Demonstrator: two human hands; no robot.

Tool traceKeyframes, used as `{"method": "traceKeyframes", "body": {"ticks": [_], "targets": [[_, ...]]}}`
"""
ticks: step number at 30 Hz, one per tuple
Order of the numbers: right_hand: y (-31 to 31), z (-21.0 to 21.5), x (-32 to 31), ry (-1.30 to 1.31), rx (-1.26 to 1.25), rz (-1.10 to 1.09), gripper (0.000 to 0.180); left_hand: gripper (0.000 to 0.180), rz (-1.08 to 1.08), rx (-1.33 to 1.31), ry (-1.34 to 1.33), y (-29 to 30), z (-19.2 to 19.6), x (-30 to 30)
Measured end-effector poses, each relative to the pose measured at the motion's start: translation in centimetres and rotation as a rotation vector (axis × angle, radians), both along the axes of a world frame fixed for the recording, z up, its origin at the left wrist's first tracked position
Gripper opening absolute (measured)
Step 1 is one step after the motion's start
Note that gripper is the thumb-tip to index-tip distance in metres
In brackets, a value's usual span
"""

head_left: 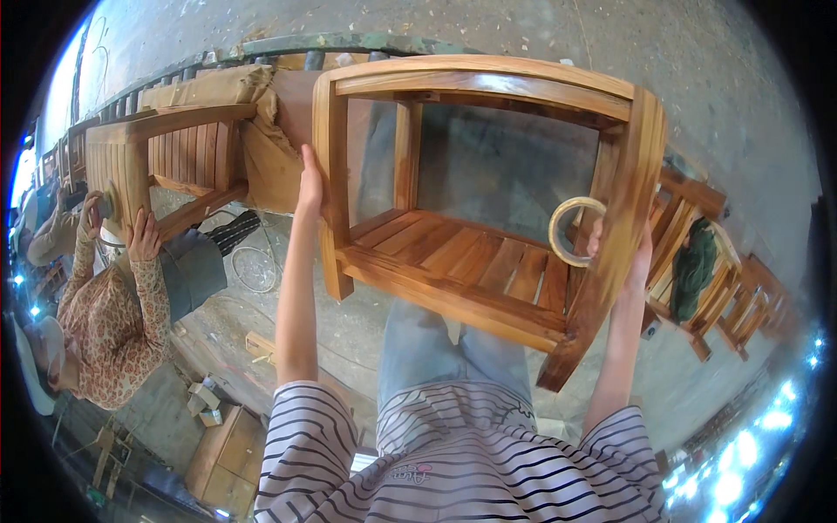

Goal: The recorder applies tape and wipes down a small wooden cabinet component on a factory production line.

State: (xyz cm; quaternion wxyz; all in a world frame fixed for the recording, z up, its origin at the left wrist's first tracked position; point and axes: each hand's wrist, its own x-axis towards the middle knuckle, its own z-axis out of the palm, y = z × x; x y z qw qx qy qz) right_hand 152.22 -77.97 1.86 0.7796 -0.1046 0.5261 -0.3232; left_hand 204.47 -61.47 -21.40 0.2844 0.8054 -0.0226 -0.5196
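Note:
A brown wooden stool [453, 295] with a slatted lower shelf is held up in front of me, tilted, between my two hands. My left hand [311, 181] presses against the outside of its left leg, fingers pointing up along the wood. My right hand [643, 253] grips the right leg from the outside; its fingertips show on the inner side, while the rest of the fingers are hidden behind the wood. A tan tape roll [555, 234] hangs at those fingertips, on the inner side of that leg.
At left, a co-worker in a patterned top [118, 336] handles another slatted wooden piece [131, 131]. Cardboard [272, 166] covers the bench behind my stool. More wooden frames [697, 288] with a dark green cloth [693, 270] stand at right. A wooden cabinet [231, 453] sits lower left.

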Motion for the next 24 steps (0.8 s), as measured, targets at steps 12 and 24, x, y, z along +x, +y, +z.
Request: {"method": "traceKeyframes", "body": {"ticks": [12, 24], "targets": [[0.7, -16.7, -12.5, -0.092, 0.099, -0.060, 0.061, 0.098, -0.055, -0.127, -0.241, -7.5, 7.4, -12.6], [4.7, -14.5, -13.6, 1.116, -0.337, -0.072, 0.023, 0.041, -0.246, -0.478, -0.675, -10.2, 12.7, -19.8]]}}
